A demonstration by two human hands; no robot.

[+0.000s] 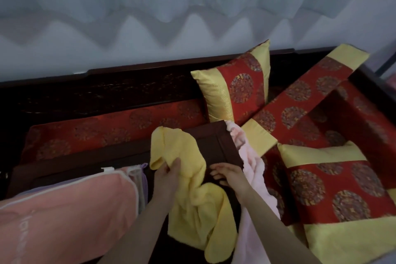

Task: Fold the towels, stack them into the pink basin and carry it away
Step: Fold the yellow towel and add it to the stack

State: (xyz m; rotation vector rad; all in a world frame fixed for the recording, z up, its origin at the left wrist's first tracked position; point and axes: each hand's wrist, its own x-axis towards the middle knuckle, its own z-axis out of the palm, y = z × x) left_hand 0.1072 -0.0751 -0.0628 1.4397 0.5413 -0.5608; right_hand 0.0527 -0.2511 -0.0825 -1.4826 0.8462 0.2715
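My left hand (169,170) is curled around a bunched fold of the fluffy yellow towel (192,199), which sprawls crumpled over the smooth dark wooden table (214,146). My right hand (228,174) lies on the wood at the towel's edge; whether its fingers pinch cloth I cannot tell. A plush pink towel (255,169) slumps just beside the table, near glossy red-and-gold brocade cushions (237,88).

We saw our left hand (169,172) and right hand (227,174) bare, and both forearms (141,227) bare as far as they showed.
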